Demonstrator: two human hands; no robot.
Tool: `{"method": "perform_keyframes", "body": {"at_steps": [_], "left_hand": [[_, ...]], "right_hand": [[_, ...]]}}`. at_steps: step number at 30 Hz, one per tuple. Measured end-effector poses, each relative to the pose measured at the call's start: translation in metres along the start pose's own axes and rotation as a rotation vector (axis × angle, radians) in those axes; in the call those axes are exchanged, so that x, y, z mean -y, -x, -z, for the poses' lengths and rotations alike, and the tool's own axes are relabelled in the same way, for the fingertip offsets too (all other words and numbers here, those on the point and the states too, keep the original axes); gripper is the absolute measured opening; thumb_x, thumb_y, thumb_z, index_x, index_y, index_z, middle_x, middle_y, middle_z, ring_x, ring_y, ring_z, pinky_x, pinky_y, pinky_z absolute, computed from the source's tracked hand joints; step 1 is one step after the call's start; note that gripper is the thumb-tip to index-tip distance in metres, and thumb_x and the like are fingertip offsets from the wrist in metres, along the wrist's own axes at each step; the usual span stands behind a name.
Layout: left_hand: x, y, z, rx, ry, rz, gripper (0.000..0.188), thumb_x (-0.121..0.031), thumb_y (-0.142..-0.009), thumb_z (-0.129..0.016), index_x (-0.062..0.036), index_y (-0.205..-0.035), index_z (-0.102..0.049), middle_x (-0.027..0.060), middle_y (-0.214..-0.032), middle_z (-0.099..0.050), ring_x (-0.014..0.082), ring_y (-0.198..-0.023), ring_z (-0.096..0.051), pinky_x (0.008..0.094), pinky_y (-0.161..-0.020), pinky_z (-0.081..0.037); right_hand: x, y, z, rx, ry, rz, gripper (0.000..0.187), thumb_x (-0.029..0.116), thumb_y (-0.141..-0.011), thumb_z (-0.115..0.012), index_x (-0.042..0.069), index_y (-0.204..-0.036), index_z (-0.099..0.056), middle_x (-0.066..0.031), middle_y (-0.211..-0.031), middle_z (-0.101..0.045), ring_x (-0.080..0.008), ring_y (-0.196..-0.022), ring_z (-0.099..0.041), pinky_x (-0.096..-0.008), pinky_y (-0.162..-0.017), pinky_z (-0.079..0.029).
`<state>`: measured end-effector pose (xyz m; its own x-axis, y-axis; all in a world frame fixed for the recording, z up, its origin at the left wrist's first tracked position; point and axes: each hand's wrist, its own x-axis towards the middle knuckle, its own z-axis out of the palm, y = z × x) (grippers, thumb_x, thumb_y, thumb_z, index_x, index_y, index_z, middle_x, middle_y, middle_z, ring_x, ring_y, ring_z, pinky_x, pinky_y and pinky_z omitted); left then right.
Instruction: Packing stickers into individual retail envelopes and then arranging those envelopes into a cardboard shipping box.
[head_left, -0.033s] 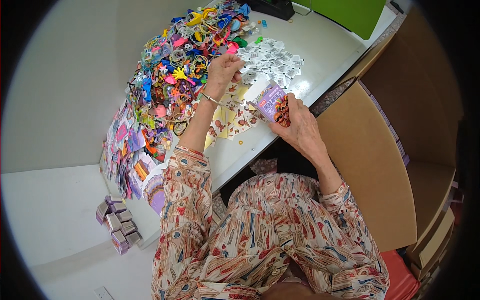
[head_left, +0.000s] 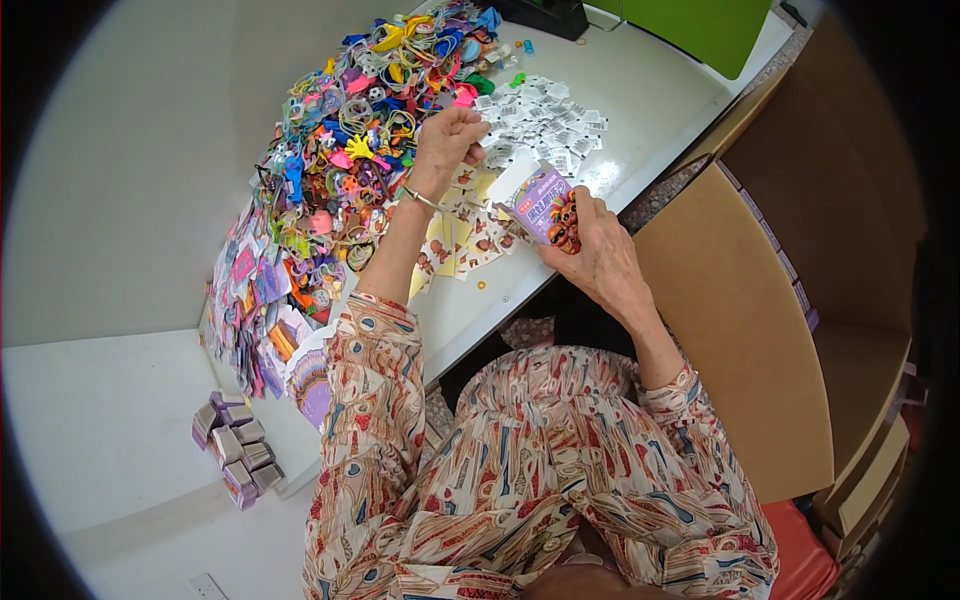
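My right hand [head_left: 605, 262] grips a small purple carton [head_left: 543, 208] with cartoon figures on its front. The carton is tilted, and its white end flap [head_left: 513, 180] stands open towards my left hand. My left hand [head_left: 452, 147] is over the table with fingers pinched together; whatever they hold, if anything, is hidden. Just beyond those fingers lies a spread of small white printed packets [head_left: 545, 120]. Under and beside my left wrist are yellow and white sticker sheets [head_left: 455, 238] with cartoon figures. To the left rises a large heap of small colourful toys [head_left: 345, 150].
Flat printed pieces [head_left: 245, 275] and a fan of purple cards [head_left: 312, 380] lie at the heap's near end. Bundled purple card stacks [head_left: 240, 450] sit at lower left. A large cardboard box [head_left: 740, 340] stands on the right, beside the table edge [head_left: 500, 310]. A green panel [head_left: 690, 30] is at the back.
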<state>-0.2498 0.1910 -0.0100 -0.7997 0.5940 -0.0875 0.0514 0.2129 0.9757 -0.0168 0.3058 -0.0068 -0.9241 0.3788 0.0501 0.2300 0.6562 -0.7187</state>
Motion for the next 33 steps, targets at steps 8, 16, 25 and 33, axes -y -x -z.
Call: {"method": "perform_keyframes", "body": {"at_steps": [8, 16, 25, 33], "left_hand": [[0.004, -0.002, 0.005, 0.058, 0.056, -0.014, 0.017, -0.016, -0.087, -0.070, -0.0028, -0.096, -0.066, 0.0005, -0.078, -0.065, 0.0081, -0.061, -0.062, 0.0200, -0.055, -0.050], [-0.006, 0.001, 0.001, 0.007, -0.028, 0.055, 0.016, -0.019, -0.088, -0.070, -0.0053, -0.095, -0.067, -0.0021, -0.073, -0.062, 0.0063, -0.056, -0.060, 0.0189, -0.050, -0.048], [-0.046, 0.029, 0.005, 0.269, -0.096, -0.080, 0.015, -0.016, -0.088, -0.067, -0.0016, -0.094, -0.068, -0.0025, -0.066, -0.059, 0.0036, -0.049, -0.054, 0.0188, -0.045, -0.043], [-0.066, 0.054, -0.002, 0.384, -0.682, -0.357, 0.018, -0.016, -0.088, -0.067, -0.0006, -0.097, -0.069, 0.0027, -0.067, -0.063, 0.0085, -0.053, -0.054, 0.0252, -0.049, -0.042]], "right_hand": [[0.000, -0.001, -0.001, 0.003, 0.005, 0.009, 0.074, 0.028, -0.073, -0.074, -0.004, -0.129, -0.037, -0.0246, -0.101, -0.058, -0.0411, -0.094, -0.058, -0.0454, -0.082, -0.047], [0.000, 0.001, -0.002, -0.011, 0.011, 0.019, 0.074, 0.029, -0.073, -0.074, -0.004, -0.128, -0.038, -0.0247, -0.099, -0.058, -0.0407, -0.093, -0.059, -0.0453, -0.080, -0.048], [-0.001, -0.009, 0.004, -0.030, 0.056, 0.008, 0.071, 0.027, -0.072, -0.074, -0.005, -0.126, -0.039, -0.0235, -0.096, -0.058, -0.0404, -0.090, -0.058, -0.0452, -0.079, -0.048], [0.002, -0.005, -0.001, -0.084, 0.058, 0.089, 0.072, 0.020, -0.073, -0.073, -0.004, -0.130, -0.037, -0.0218, -0.104, -0.054, -0.0384, -0.096, -0.056, -0.0448, -0.083, -0.048]]}}
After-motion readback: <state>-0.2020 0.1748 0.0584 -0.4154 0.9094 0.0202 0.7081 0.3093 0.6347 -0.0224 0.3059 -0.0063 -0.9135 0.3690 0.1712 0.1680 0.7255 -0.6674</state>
